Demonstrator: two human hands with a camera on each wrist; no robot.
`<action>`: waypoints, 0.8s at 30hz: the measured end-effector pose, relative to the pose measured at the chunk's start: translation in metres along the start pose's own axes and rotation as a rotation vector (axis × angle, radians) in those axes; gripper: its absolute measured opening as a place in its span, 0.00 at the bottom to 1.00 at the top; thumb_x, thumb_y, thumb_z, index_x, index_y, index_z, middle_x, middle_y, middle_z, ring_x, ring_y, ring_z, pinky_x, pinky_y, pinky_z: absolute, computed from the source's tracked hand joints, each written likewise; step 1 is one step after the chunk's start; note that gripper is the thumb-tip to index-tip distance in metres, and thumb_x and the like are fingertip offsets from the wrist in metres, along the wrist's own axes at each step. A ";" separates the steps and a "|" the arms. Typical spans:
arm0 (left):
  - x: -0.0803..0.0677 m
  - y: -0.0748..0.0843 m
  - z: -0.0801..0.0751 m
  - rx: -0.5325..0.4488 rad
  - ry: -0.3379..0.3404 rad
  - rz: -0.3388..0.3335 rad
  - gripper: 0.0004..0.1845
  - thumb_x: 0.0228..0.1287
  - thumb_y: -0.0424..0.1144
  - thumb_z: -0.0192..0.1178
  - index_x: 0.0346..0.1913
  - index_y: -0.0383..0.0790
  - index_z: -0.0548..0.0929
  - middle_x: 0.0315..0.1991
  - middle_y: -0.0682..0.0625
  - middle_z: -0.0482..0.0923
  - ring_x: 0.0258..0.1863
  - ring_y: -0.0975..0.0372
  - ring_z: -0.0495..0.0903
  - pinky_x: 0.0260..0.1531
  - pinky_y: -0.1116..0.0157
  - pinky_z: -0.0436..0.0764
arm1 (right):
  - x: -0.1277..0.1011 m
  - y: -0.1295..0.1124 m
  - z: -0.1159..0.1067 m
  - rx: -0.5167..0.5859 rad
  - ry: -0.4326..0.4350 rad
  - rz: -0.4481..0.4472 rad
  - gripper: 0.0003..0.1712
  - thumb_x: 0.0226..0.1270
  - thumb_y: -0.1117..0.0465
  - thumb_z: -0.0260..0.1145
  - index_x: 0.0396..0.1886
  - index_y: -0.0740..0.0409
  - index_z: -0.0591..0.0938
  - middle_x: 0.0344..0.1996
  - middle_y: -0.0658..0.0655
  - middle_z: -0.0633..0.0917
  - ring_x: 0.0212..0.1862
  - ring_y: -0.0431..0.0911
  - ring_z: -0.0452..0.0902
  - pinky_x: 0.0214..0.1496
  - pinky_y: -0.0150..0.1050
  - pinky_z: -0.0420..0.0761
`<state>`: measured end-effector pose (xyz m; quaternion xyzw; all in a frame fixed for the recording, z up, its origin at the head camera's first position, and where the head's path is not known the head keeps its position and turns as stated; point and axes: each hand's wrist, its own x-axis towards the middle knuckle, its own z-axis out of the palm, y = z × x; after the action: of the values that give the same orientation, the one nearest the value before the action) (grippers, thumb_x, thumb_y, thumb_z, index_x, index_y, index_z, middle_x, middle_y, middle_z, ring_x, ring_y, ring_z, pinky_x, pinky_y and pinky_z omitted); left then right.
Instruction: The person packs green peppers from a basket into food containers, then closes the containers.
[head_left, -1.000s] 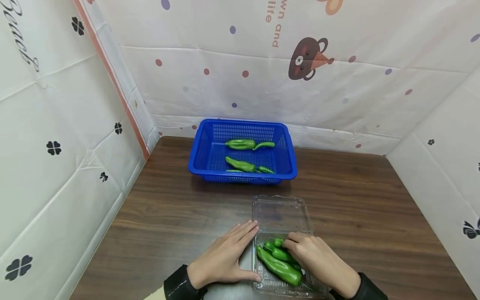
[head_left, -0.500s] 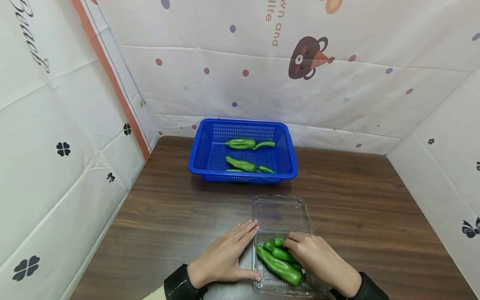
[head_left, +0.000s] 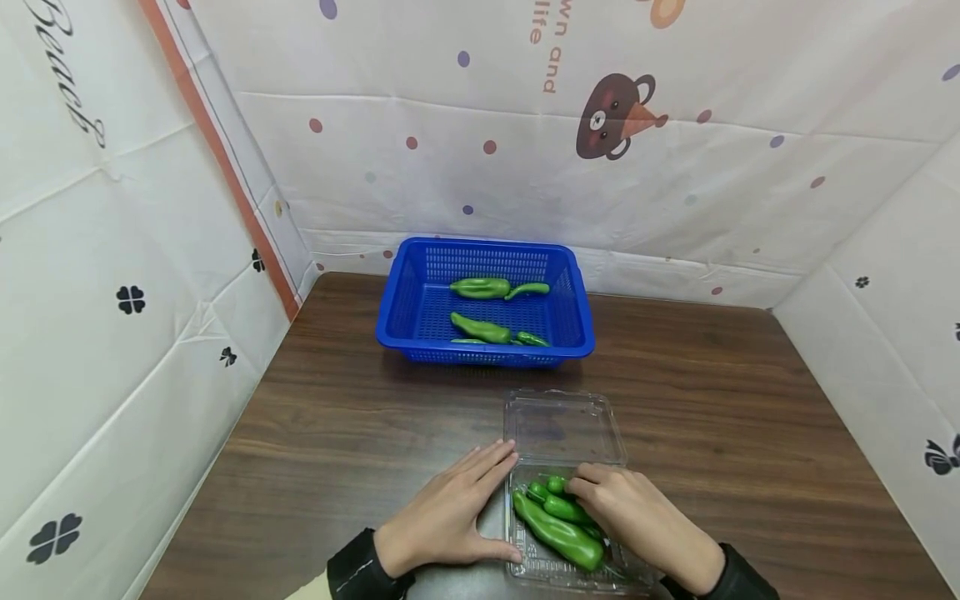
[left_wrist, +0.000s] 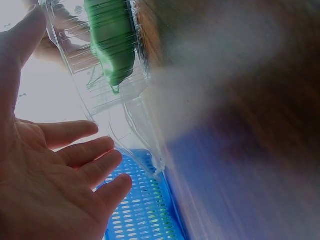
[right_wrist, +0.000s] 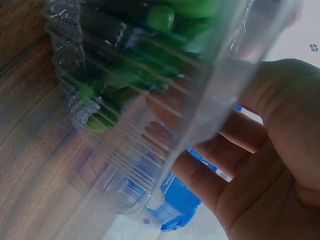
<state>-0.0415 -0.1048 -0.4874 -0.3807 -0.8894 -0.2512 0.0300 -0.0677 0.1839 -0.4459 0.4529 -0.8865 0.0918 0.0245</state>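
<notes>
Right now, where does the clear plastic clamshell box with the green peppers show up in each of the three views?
Head: clear clamshell box lies bottom centre on the table, between both hands, lid open toward the blue basket.
Left wrist: upper left, beside the fingers.
Right wrist: fills the top and centre, in front of the palm.
Shared landmark: the blue basket, beyond the box in every view.
</notes>
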 end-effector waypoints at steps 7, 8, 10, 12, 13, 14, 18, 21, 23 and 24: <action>0.001 -0.001 0.002 0.017 0.009 0.006 0.61 0.57 0.76 0.62 0.78 0.31 0.61 0.79 0.38 0.57 0.77 0.47 0.60 0.74 0.50 0.64 | 0.000 0.000 0.000 -0.005 0.009 -0.010 0.09 0.62 0.67 0.75 0.40 0.52 0.87 0.34 0.46 0.82 0.31 0.33 0.75 0.25 0.27 0.73; 0.001 -0.001 0.002 0.019 0.009 0.005 0.61 0.57 0.76 0.62 0.78 0.31 0.61 0.79 0.38 0.57 0.78 0.47 0.60 0.74 0.50 0.64 | 0.000 0.000 0.000 -0.004 0.011 -0.011 0.09 0.62 0.67 0.75 0.40 0.52 0.87 0.34 0.46 0.82 0.31 0.32 0.75 0.25 0.27 0.73; 0.001 -0.001 0.001 0.016 0.007 0.005 0.60 0.57 0.76 0.62 0.78 0.32 0.61 0.79 0.38 0.57 0.78 0.47 0.59 0.74 0.50 0.63 | 0.000 0.000 0.001 -0.002 0.012 -0.012 0.09 0.62 0.68 0.75 0.40 0.52 0.87 0.34 0.46 0.82 0.31 0.32 0.75 0.25 0.27 0.72; 0.001 -0.001 0.001 0.013 0.006 0.004 0.60 0.57 0.75 0.62 0.79 0.32 0.61 0.80 0.39 0.57 0.78 0.47 0.59 0.74 0.50 0.63 | -0.001 0.001 0.001 -0.001 0.009 -0.010 0.09 0.62 0.68 0.75 0.39 0.52 0.87 0.34 0.46 0.82 0.30 0.32 0.74 0.24 0.27 0.71; 0.001 -0.001 0.001 0.013 0.006 0.004 0.60 0.57 0.75 0.62 0.79 0.32 0.61 0.80 0.39 0.57 0.78 0.48 0.59 0.74 0.50 0.63 | -0.001 0.001 0.001 0.000 0.008 -0.009 0.08 0.62 0.68 0.75 0.39 0.52 0.87 0.34 0.46 0.82 0.30 0.32 0.73 0.24 0.27 0.71; 0.001 -0.001 0.001 0.012 0.006 0.004 0.60 0.57 0.75 0.62 0.79 0.32 0.60 0.80 0.39 0.57 0.78 0.48 0.59 0.74 0.50 0.63 | -0.001 0.001 0.001 0.000 0.007 -0.009 0.08 0.62 0.68 0.75 0.39 0.52 0.87 0.33 0.46 0.82 0.30 0.31 0.73 0.24 0.27 0.71; 0.000 -0.001 0.002 0.009 0.008 0.007 0.60 0.58 0.75 0.62 0.79 0.32 0.61 0.80 0.40 0.56 0.78 0.48 0.59 0.74 0.50 0.63 | -0.001 0.001 0.001 -0.002 0.013 -0.014 0.09 0.62 0.68 0.75 0.39 0.52 0.87 0.33 0.45 0.81 0.29 0.30 0.71 0.24 0.26 0.69; 0.000 -0.001 0.002 0.000 0.003 0.006 0.59 0.58 0.75 0.61 0.79 0.34 0.60 0.81 0.41 0.55 0.78 0.48 0.58 0.75 0.51 0.62 | -0.001 0.001 0.001 -0.001 0.021 -0.018 0.09 0.62 0.68 0.75 0.38 0.52 0.86 0.32 0.45 0.80 0.29 0.30 0.70 0.24 0.26 0.69; 0.000 -0.001 0.002 -0.011 0.000 0.004 0.59 0.58 0.75 0.61 0.80 0.35 0.59 0.81 0.42 0.53 0.79 0.48 0.57 0.75 0.51 0.62 | -0.001 0.001 0.001 0.001 0.022 -0.020 0.09 0.62 0.68 0.75 0.38 0.52 0.87 0.32 0.45 0.80 0.29 0.30 0.70 0.24 0.26 0.69; -0.001 -0.001 0.002 -0.016 -0.001 0.002 0.59 0.58 0.75 0.61 0.80 0.36 0.58 0.82 0.43 0.52 0.79 0.48 0.57 0.75 0.51 0.61 | -0.001 0.001 0.001 0.003 0.022 -0.020 0.09 0.62 0.68 0.75 0.38 0.53 0.87 0.32 0.45 0.80 0.29 0.30 0.70 0.24 0.26 0.69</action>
<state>-0.0417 -0.1050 -0.4897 -0.3821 -0.8870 -0.2580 0.0266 -0.0679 0.1856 -0.4471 0.4607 -0.8815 0.0977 0.0343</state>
